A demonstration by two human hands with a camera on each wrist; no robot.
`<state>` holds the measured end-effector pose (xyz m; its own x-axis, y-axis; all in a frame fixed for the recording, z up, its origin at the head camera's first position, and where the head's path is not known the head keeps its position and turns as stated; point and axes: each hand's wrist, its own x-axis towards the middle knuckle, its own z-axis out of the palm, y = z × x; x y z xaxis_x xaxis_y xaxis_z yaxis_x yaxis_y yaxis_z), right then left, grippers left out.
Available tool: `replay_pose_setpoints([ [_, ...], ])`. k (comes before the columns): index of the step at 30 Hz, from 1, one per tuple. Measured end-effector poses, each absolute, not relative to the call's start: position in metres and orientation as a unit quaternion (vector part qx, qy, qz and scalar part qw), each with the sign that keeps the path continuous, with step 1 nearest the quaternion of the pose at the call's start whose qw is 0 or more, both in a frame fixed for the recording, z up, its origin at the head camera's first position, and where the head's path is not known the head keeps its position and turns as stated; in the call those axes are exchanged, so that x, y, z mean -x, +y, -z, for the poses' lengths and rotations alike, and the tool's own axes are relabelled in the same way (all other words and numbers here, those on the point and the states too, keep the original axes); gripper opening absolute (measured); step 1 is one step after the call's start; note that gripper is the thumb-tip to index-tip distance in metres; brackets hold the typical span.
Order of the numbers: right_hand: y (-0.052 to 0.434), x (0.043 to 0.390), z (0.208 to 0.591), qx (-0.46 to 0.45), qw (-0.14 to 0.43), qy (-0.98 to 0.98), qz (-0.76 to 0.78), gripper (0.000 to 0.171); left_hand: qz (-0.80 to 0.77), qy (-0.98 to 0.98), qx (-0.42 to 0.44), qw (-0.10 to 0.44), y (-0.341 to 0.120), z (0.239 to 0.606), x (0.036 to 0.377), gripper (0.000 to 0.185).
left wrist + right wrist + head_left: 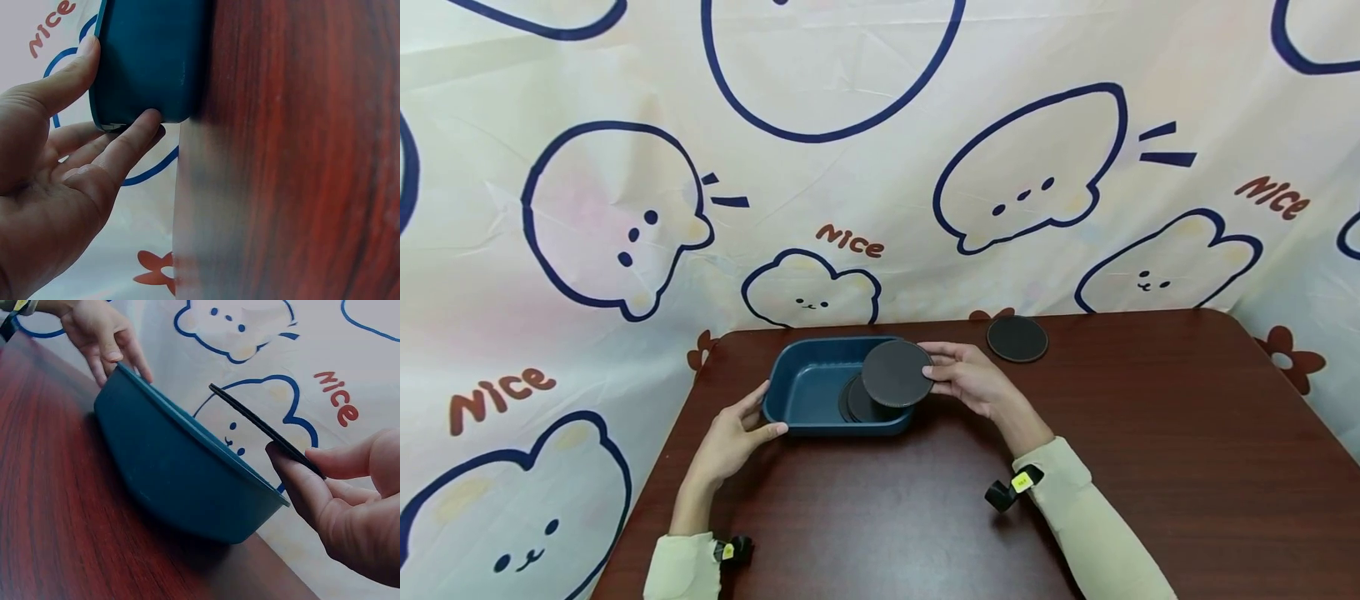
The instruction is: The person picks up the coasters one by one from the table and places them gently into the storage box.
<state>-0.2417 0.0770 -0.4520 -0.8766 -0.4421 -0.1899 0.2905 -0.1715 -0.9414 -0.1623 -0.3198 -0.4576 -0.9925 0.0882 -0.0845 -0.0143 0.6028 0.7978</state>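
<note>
The right hand point(973, 379) pinches a dark round coaster point(897, 373) by its edge, held above the right end of a blue tray point(805, 385). More dark coasters point(857, 402) lie inside the tray, under the held one. The left hand point(730, 437) steadies the tray's left end, thumb and fingers lightly touching its rim. Another coaster point(1017, 338) lies on the brown table point(1150, 433), to the tray's right and well apart from it.
</note>
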Motion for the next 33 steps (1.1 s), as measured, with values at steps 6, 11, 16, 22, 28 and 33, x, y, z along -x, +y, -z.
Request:
replay_pose_setpoints([
  [6, 0.078, 0.247, 0.447, 0.071, 0.245, 0.629, 0.734, 0.053, -0.445, 0.893, -0.028, 0.054, -0.319, 0.458, 0.163, 0.084],
  [11, 0.078, 0.250, 0.446, 0.065, 0.249, 0.637, 0.726, 0.052, -0.445, 0.894, -0.022, 0.056, -0.318, 0.458, 0.164, 0.084],
  [16, 0.073, 0.252, 0.448, 0.066, 0.244, 0.652, 0.715, 0.051, -0.447, 0.892, -0.019, 0.060, -0.318, 0.457, 0.163, 0.083],
  [22, 0.068, 0.253, 0.447, 0.072, 0.241, 0.664, 0.704, 0.052, -0.451, 0.890, -0.021, 0.060, -0.319, 0.458, 0.162, 0.084],
  [28, 0.062, 0.257, 0.445, 0.082, 0.245, 0.679, 0.687, 0.053, -0.446, 0.893, -0.024, 0.056, -0.320, 0.459, 0.162, 0.084],
  [33, 0.055, 0.261, 0.445, 0.081, 0.246, 0.692, 0.674, 0.051, -0.445, 0.893, -0.022, 0.057, -0.320, 0.459, 0.162, 0.084],
])
